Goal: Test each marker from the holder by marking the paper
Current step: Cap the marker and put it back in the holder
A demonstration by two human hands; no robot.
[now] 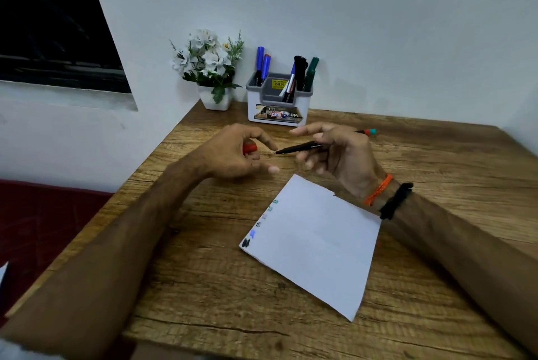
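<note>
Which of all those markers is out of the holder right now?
The thin black marker pinched in the right hand; its cap is off. All the others stand upright in the holder.

Home desk corner — wooden table [203, 287], potted flowers [208, 64], marker holder [278, 103], dark window [55, 25]

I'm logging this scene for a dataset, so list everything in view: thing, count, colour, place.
Table: one, brown wood, under everything.
Paper: one, white, colour marks along its left edge, table centre.
Holder: one, white and grey, table back.
Markers in holder: several, blue, black, green; exact count unclear.
Flower pot: one, white, left of holder.
Red cap: one, in left hand.
Pen: one, black, in right hand.
Wristbands: two, orange, black, right wrist.
Left hand: holds cap.
Right hand: holds pen.
</note>
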